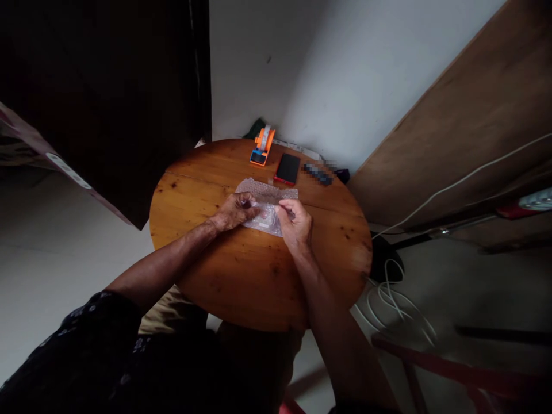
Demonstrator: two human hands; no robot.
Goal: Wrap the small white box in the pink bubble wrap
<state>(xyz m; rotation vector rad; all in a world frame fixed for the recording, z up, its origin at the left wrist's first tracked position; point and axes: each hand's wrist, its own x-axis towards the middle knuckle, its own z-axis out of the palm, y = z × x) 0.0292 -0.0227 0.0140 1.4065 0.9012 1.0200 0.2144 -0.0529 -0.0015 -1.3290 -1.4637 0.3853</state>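
A sheet of clear bubble wrap [276, 192] lies near the middle of the round wooden table. Some flat, pale thing with a small reddish mark shows through the wrap between my hands; its kind is unclear. My left hand [236, 211] is at the left side of the wrap, with thumb and fingers closed on it. Across from it, my right hand [295, 223] pinches the wrap's upper right part between thumb and forefinger. Both forearms reach in over the near side of the table.
On the table [259, 276], beyond the wrap, stand an orange and blue tape dispenser [263, 145], a phone-like black slab with red edges [287, 169] and a blurred dark object [318, 173]. A white wall rises behind. White cable [390, 293] coils on the floor at right.
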